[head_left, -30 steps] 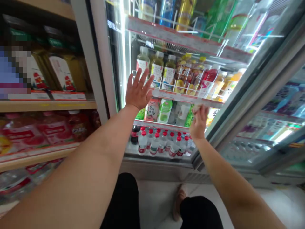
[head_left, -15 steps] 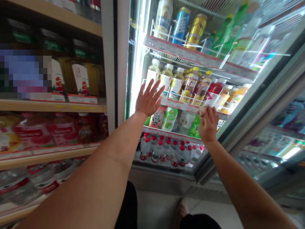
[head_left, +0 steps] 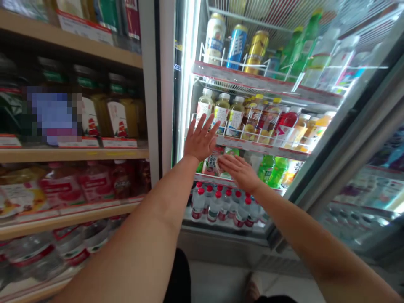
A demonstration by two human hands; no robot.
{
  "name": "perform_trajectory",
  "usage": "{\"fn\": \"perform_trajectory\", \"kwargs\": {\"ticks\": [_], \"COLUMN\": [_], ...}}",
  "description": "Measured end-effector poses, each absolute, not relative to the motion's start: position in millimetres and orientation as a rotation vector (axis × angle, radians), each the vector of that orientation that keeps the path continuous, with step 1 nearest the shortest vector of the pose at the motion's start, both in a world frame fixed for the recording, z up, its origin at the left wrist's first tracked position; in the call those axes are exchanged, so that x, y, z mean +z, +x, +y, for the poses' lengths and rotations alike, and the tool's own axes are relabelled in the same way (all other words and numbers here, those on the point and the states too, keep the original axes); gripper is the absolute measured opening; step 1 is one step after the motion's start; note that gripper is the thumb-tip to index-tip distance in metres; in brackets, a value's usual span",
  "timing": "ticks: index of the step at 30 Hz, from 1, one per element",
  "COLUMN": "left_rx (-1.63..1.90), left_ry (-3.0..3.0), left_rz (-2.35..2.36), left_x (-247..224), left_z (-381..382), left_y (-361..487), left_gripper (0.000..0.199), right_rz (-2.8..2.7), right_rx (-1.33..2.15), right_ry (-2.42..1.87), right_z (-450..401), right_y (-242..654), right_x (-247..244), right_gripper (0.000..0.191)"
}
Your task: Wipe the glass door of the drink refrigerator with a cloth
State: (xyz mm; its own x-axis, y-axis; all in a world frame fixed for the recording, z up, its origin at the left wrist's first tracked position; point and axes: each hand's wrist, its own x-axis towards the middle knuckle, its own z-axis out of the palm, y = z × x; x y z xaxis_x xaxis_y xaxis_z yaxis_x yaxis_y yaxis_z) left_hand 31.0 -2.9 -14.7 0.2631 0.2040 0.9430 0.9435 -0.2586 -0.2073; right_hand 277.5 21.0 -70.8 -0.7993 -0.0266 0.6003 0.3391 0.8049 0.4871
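My left hand [head_left: 201, 140] is raised with its fingers spread, in front of the white-capped bottles [head_left: 221, 110] at the left of the middle cooler shelf. It holds nothing. Lower and to the right, my right hand [head_left: 240, 171] stretches leftward, fingers extended and nothing visible in it. It overlaps the view of a green-and-white bottle and a pink-labelled bottle [head_left: 208, 165] on the shelf below. Green bottles [head_left: 267, 167] stand to the right of my right hand. Whether either hand touches a bottle cannot be made out.
Cans [head_left: 237, 45] stand on the upper cooler shelf behind a wire rail. Red-capped bottles [head_left: 215, 206] fill the bottom. A metal door frame [head_left: 318, 185] slants along the right. Wooden shelves [head_left: 120, 155] with juice bottles are at the left.
My right hand has moved left from the right side of the cooler, and its fingers are now stretched out. My left hand stays spread. The view has shifted slightly.
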Motion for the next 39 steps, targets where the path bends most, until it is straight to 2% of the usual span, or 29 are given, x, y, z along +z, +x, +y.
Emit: {"fn": "perform_trajectory", "kwargs": {"ticks": [5,9,11,17,21,24,29,34,39], "left_rx": [-1.058,-1.041,-1.037,-1.032,-1.040,-1.046,-0.926,-0.636,-0.628], "left_ry": [-1.699,-1.693,-1.676,-1.615,-1.657,-1.673,-1.738,-1.942,-1.918], "left_rz": [-1.011,-0.980,-0.967,-0.926,-0.983,-0.993,-0.878,-0.841,-0.972], "left_x": [-17,-19,-19,-19,-18,-20,-35,-51,-72], "left_z": [0,0,-1,-3,-2,-3,-11,-27,-44], "left_y": [26,22,22,22,22,20,16,18,28], "left_gripper": [0.060,0.065,0.063,0.056,0.056,0.052,0.024,0.020,0.025], "right_rz": [-1.962,-2.062,-2.105,-2.246,-1.954,-1.901,-1.747,-1.739,-1.735], "right_rx": [-0.705,-0.704,-0.701,-1.028,-1.131,-1.150,-1.128,-1.078,-1.035], "right_ry": [-0.281,-0.295,-0.327,-0.146,-0.509,-0.649,-0.711,-0.692,-0.640], "right_z": [28,27,24,21,36,50,66,71,73], "right_y": [260,227,220,286,361,394,394,390,393], "right_x": [-26,-41,-48,-11,14,5,-24,-29,-30], "right_gripper": [0.066,0.048,0.045,0.065,0.067,0.065,0.063,0.060,0.060]}}
